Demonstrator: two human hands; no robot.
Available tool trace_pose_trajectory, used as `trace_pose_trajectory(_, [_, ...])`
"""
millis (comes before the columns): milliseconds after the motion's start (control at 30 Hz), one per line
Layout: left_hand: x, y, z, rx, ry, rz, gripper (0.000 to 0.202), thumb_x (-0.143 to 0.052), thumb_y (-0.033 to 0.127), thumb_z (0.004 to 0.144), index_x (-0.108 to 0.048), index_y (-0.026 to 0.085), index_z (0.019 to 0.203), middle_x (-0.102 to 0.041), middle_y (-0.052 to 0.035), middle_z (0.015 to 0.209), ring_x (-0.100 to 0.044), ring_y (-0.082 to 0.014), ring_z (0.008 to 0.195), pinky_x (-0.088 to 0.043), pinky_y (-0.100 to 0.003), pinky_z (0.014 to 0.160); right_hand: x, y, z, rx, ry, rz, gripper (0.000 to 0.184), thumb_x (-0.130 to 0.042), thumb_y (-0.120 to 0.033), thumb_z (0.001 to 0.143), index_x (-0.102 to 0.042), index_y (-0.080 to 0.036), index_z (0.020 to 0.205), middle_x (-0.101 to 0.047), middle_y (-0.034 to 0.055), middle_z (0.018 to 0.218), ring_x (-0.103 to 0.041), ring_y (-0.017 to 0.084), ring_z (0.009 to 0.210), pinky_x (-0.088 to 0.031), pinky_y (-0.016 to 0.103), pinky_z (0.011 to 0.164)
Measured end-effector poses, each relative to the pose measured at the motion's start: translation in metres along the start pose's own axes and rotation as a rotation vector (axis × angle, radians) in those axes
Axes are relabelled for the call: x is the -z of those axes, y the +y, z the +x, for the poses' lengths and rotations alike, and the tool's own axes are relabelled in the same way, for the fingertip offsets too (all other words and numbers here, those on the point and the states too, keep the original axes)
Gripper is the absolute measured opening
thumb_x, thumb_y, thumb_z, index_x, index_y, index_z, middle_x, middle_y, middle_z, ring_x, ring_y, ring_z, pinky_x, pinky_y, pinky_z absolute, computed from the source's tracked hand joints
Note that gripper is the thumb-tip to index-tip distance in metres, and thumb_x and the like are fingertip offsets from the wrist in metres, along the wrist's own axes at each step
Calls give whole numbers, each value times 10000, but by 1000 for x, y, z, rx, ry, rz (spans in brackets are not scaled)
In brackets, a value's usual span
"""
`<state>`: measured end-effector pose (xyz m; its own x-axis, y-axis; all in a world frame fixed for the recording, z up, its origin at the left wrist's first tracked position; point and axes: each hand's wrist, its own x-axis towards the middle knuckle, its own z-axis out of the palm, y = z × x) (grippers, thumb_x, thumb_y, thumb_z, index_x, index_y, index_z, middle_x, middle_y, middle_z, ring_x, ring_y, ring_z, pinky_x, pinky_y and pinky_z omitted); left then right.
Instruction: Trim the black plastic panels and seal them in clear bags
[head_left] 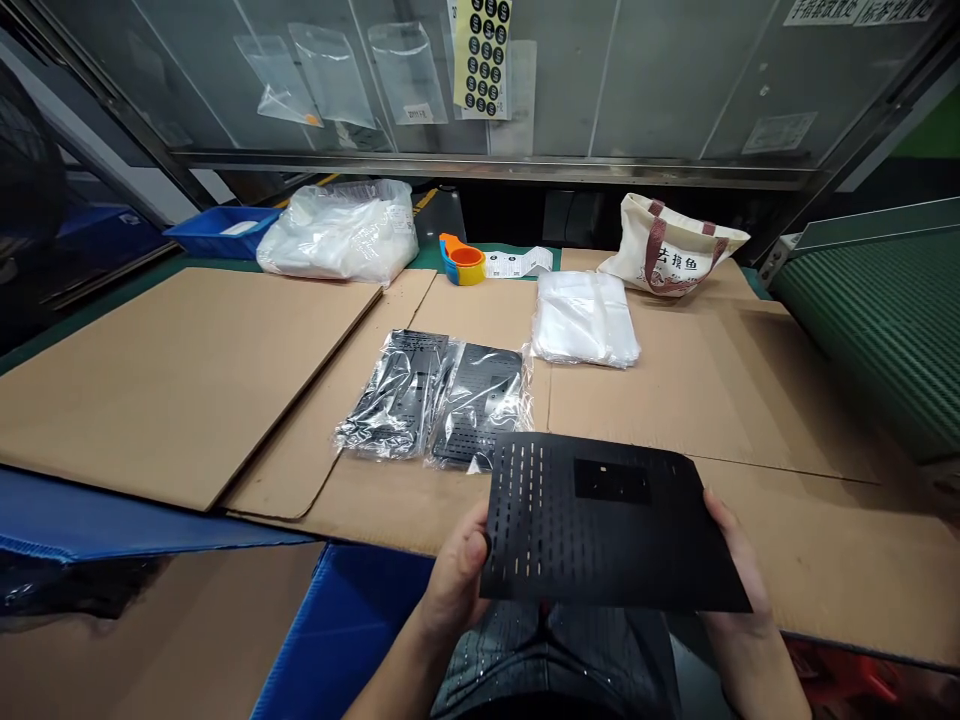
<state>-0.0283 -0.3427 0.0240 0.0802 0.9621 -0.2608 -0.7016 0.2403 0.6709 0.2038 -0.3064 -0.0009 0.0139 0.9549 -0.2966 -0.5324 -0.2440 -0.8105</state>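
I hold a flat black perforated metal plate (pixel 607 525) with a rectangular cut-out, level above the near edge of the table. My left hand (pixel 454 580) grips its left edge, thumb on top. My right hand (pixel 739 565) grips its right edge, mostly hidden behind the plate. Two similar black plates in clear bags (pixel 439 395) lie side by side on the cardboard just beyond. A stack of empty clear plastic bags (pixel 585 318) lies further back to the right. More black plates (pixel 555 650) sit below my hands.
Brown cardboard sheets (pixel 180 380) cover the table. A large white plastic bundle (pixel 341 232), a blue tray (pixel 217 232), an orange-blue tape dispenser (pixel 463 262) and a cloth tote bag (pixel 671 255) stand at the back. A green conveyor belt (pixel 885 320) runs on the right. A blue bin (pixel 337 630) stands near left.
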Motion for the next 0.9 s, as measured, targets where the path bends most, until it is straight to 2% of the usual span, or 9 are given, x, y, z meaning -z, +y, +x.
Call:
trace_pose_trajectory(167, [-1,-1,8,34,-29,-33,481,-761,544,699,-733,181,1014,-728,-99,1011,-583,-351,1160,-433,-459,1030,5,7,4,79,16,-70,363,-544,-576,850,-771,-292,847,-781,28,793,-724,292,954,-511,500,994])
trace_pose_trajectory(300, [2,-3,14,14,-52,-31,493,-727,543,741,-718,178,1074,-719,-99,1047,-574,-333,1169,-417,-443,1044,6,6,6,103,11,-98,472,-437,-640,881,-766,-300,868,-782,42,833,-704,286,1006,-482,501,1026])
trace_pose_trajectory(400, [2,-6,17,8,-36,-29,469,-733,563,729,-735,184,1007,-727,-84,990,-592,-323,1133,-438,-439,1020,5,4,7,127,25,-71,459,-429,-639,887,-768,-332,849,-779,29,802,-705,272,1002,-481,481,1030])
trace_pose_trajectory(533, [-1,-5,19,42,-6,-25,445,-765,593,675,-741,189,859,-722,-65,851,-640,-309,1010,-489,-438,942,2,1,8,110,42,-52,453,-449,-636,872,-780,-328,840,-778,40,782,-705,290,1005,-534,467,959])
trace_pose_trajectory(667, [-5,-4,22,36,21,-42,425,-783,591,651,-717,188,770,-680,-40,726,-653,-281,943,-521,-395,874,1,1,9,112,51,4,424,-456,-642,869,-773,-360,853,-781,-4,795,-714,267,980,-509,481,989])
trace_pose_trajectory(800, [-7,-5,25,-3,52,-30,452,-806,579,623,-723,176,810,-693,-55,777,-643,-281,952,-534,-370,834,5,2,11,154,56,-39,470,-420,-666,879,-767,-349,878,-782,-1,812,-708,259,993,-498,488,996])
trace_pose_trajectory(900, [-7,-5,26,-1,68,-22,470,-809,573,623,-727,168,846,-699,-61,811,-639,-284,966,-536,-363,835,10,2,12,130,92,-44,527,-418,-714,850,-771,-322,849,-781,27,808,-691,270,1032,-499,485,992])
